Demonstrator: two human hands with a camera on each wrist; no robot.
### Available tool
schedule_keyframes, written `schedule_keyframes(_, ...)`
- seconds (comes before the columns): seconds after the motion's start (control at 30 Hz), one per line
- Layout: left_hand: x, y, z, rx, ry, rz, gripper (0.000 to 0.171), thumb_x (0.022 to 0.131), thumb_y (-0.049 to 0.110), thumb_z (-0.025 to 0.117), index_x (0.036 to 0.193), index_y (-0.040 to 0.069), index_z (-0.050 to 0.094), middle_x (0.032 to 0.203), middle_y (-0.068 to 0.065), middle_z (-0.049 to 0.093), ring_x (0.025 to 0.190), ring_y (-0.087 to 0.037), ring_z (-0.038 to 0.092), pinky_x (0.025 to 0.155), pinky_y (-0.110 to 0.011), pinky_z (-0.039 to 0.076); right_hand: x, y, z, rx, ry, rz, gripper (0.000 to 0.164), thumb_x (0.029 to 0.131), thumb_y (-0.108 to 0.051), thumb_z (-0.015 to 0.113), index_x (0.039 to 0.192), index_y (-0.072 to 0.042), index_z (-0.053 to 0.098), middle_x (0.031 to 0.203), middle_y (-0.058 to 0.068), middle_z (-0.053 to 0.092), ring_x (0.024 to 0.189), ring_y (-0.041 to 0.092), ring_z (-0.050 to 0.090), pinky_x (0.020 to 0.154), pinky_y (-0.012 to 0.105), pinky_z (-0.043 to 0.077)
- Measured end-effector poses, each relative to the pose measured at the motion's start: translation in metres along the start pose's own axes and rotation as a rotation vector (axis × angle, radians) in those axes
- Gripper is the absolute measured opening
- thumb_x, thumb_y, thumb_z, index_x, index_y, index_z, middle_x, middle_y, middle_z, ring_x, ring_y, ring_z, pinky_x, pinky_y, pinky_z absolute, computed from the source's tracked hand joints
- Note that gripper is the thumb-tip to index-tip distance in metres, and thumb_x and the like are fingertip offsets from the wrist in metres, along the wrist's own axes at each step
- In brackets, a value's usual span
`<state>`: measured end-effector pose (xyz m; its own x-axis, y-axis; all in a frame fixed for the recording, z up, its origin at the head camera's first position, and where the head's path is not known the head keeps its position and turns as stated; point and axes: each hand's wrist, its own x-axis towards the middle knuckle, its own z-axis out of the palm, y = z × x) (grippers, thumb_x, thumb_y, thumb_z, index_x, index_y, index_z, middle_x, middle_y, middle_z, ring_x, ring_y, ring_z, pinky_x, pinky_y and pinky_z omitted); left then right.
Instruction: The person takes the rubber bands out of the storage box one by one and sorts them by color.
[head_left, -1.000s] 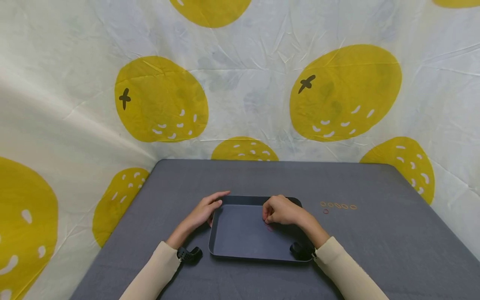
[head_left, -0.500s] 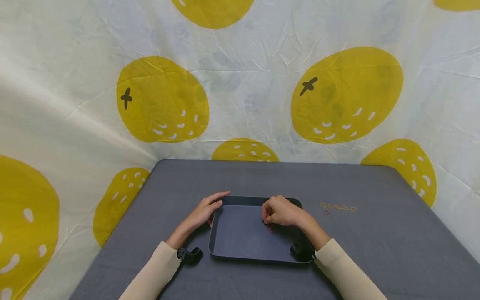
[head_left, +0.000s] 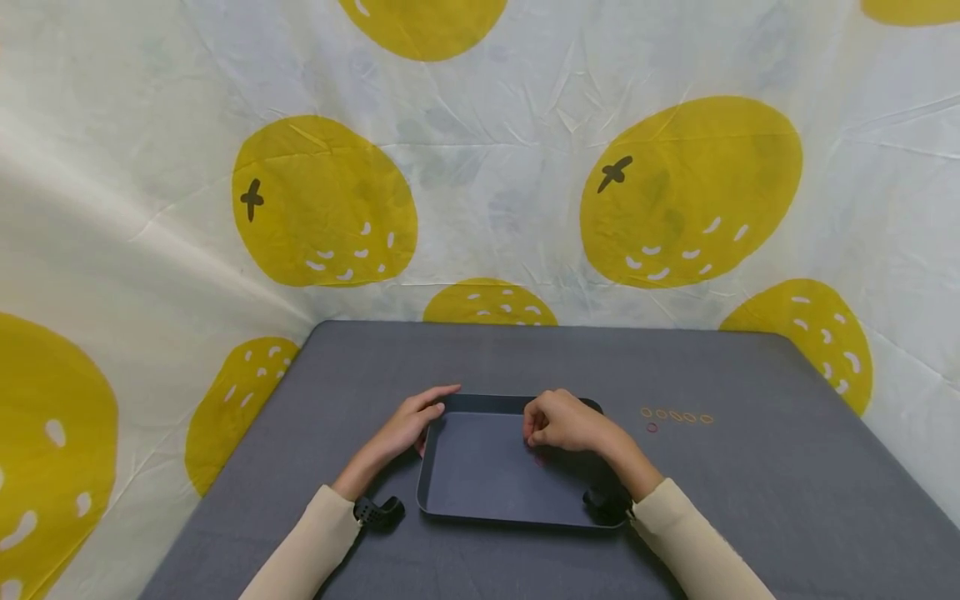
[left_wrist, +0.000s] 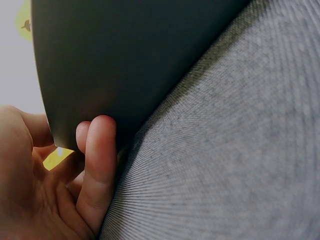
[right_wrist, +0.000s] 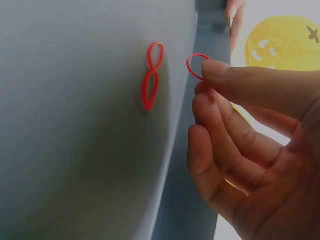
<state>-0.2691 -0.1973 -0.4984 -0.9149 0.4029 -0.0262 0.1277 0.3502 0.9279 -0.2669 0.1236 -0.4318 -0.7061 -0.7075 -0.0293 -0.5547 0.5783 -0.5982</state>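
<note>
One tray steadied, one red band pinched

Leftmost, the left hand (head_left: 408,422) holds the dark tray (head_left: 480,483) near its far-left corner, the thumb by the rim and the other visible fingers bent against the outer wall. The tray lies flat on the grey table (head_left: 360,358); it looks stiff and fairly light, so the raised rim is the natural place to hold it.

Inside, right of the tray's middle, lies a red figure-eight (right_wrist: 152,73) — one twisted band or two meeting, I cannot tell. Just beside it, over the tray, the right hand (head_left: 562,421) pinches a thin red band (right_wrist: 189,65) between thumb and forefinger, most of its loop showing beyond the tips; the other fingers bend loosely. Such bands seem very light, soft and springy, hardly fragile, best nipped at one edge — a full squeeze would probably flatten the loop.

Farther right, on the table, five orange rings (head_left: 683,417) form a row, with a red ring (head_left: 652,432) just nearer, by the row's left end.
</note>
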Motion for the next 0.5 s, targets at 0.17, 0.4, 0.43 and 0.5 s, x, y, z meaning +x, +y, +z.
schedule_keyframes(0.17,-0.0001,-0.0014,-0.0004,-0.005,-0.001,0.003,0.045,0.113,0.02,0.04,0.159,0.018,0.045,0.059,-0.002,0.047,0.043,-0.018,0.051,0.042,-0.035,0.053,-0.0017,-0.0012,-0.004,0.0,0.004,-0.007,0.011,0.09,-0.005,0.077,0.082,-0.013,0.075,0.079,-0.005,0.074,0.068,0.001,0.062,0.063,0.021,0.051)
schedule_keyframes(0.4,-0.0024,0.0013,-0.0002,-0.002,-0.007,0.012,0.046,0.113,0.022,0.043,0.158,0.02,0.045,0.059,-0.002,0.047,0.043,-0.018,0.051,0.042,-0.037,0.053,-0.0035,-0.0008,-0.0063,0.004,0.01,-0.017,0.011,0.091,-0.005,0.077,0.083,-0.012,0.075,0.081,-0.004,0.074,0.071,0.001,0.064,0.064,0.021,0.053)
schedule_keyframes(0.43,-0.0028,0.0019,-0.0001,-0.004,-0.007,0.011,0.045,0.113,0.022,0.043,0.158,0.02,0.045,0.058,-0.001,0.046,0.043,-0.018,0.051,0.042,-0.037,0.053,-0.0039,-0.0012,-0.0067,0.007,0.011,-0.021,0.011,0.091,-0.004,0.076,0.083,-0.012,0.075,0.081,-0.004,0.074,0.071,0.001,0.064,0.064,0.021,0.053)
schedule_keyframes(0.5,-0.0033,0.002,0.0,-0.004,-0.007,0.013,0.046,0.113,0.023,0.043,0.158,0.02,0.046,0.058,-0.001,0.045,0.043,-0.018,0.051,0.042,-0.037,0.053,-0.0043,-0.0016,-0.007,0.017,0.013,-0.021,0.011,0.091,-0.004,0.076,0.084,-0.011,0.075,0.081,-0.003,0.074,0.071,0.001,0.064,0.064,0.022,0.053)
